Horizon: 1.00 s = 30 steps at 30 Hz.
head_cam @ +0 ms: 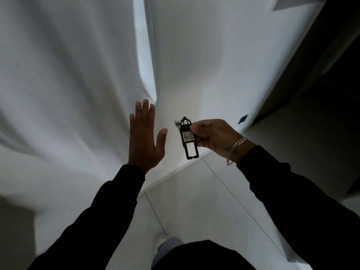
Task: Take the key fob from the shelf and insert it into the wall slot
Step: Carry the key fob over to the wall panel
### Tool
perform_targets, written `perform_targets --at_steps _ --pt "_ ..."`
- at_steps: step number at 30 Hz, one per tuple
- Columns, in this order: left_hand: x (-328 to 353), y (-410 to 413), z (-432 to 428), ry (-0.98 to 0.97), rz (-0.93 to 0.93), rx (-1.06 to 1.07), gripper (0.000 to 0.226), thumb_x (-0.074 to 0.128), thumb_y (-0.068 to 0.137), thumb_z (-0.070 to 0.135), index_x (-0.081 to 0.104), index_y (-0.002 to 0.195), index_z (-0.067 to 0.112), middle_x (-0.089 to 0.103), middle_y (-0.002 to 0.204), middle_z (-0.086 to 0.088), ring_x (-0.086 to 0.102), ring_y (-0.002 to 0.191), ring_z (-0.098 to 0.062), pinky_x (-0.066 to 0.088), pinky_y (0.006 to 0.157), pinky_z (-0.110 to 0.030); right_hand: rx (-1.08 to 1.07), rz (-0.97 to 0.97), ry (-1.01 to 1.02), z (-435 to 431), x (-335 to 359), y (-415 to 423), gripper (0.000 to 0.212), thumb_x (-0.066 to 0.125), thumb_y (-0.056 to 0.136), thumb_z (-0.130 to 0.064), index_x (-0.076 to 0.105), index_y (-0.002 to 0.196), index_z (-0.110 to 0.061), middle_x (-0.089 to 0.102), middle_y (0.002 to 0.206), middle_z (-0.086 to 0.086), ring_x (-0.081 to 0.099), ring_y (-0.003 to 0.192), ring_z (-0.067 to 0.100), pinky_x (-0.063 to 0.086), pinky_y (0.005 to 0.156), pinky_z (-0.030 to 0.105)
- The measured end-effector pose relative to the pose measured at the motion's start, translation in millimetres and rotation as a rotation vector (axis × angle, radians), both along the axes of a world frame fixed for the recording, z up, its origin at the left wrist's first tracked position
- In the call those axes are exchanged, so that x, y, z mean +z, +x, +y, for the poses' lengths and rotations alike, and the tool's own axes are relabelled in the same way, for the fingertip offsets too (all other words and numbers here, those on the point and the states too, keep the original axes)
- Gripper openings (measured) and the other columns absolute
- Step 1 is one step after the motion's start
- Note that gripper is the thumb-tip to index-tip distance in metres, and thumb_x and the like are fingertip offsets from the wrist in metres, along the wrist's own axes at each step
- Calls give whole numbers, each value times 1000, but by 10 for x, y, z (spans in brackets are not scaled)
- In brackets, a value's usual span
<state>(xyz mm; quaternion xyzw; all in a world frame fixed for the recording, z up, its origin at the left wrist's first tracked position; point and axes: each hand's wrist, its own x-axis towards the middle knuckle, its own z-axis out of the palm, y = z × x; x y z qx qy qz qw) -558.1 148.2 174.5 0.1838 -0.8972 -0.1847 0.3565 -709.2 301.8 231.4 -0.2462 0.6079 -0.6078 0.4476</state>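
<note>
My right hand [213,136] pinches a long black key fob [189,140] by its right edge. The fob hangs upright in the air and carries a white label reading 402, with a metal key partly hidden behind its top. My left hand [145,137] is raised flat beside it to the left, fingers together and pointing up, thumb spread, holding nothing. A small dark mark [243,119] shows on the white wall to the right of my right hand; I cannot tell what it is. No shelf is in view.
White walls [194,55] meet in a corner straight ahead, with a bright vertical strip [144,47] between them. A dark door or panel [311,75] stands at the right. White floor tiles [194,201] lie below, with my shoe [161,240] on them.
</note>
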Motion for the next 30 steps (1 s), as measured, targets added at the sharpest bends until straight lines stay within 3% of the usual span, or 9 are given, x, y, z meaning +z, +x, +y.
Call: perform_targets --at_steps 4,6,11,15,20,24,30 --pt "96 -848 96 -4 31 -67 68 29 102 42 22 155 0 16 167 -20 5 157 -34 2 129 -50 -67 5 -30 253 59 -710 8 61 85 -8 69 86 -7 64 86 15 55 78 24 44 93 50" --pt "103 -1318 119 -6 51 -98 68 29 102 42 22 155 0 16 167 -20 5 157 -35 4 129 -54 -86 25 -28 326 79 -1111 8 60 86 -8 67 88 -6 62 93 18 53 83 28 41 99 54" --pt "121 -2463 120 -84 93 -171 68 28 102 41 21 155 -2 16 166 -23 4 156 -37 0 127 -56 -102 51 -68 384 112 -2136 17 67 71 -19 70 85 -10 68 83 10 62 70 17 57 73 29" --pt "278 -3467 98 -155 87 -229 70 25 102 44 22 154 -3 17 165 -25 5 156 -40 -2 125 -60 -182 25 -86 394 175 -3027 13 68 68 -17 70 78 -10 73 70 3 64 60 12 58 60 22" --pt "639 -4623 86 -137 117 -293 68 31 101 38 24 153 -5 18 164 -25 5 156 -39 -1 126 -61 -224 55 -86 408 386 -4099 13 67 70 -16 70 81 -8 68 78 12 62 67 19 57 62 25" --pt "831 -5397 123 -149 177 -321 67 32 100 36 24 153 -6 17 164 -27 3 155 -41 -1 126 -59 -252 106 -95 434 502 -4894 7 62 82 -7 68 84 -6 65 76 11 60 64 15 56 57 20" --pt "1051 -6584 360 -180 272 -281 68 31 101 38 21 153 -5 16 164 -28 3 155 -41 -6 127 -48 -234 157 -144 653 671 -6120 9 59 86 -4 67 88 -6 64 88 18 60 72 20 55 57 19"
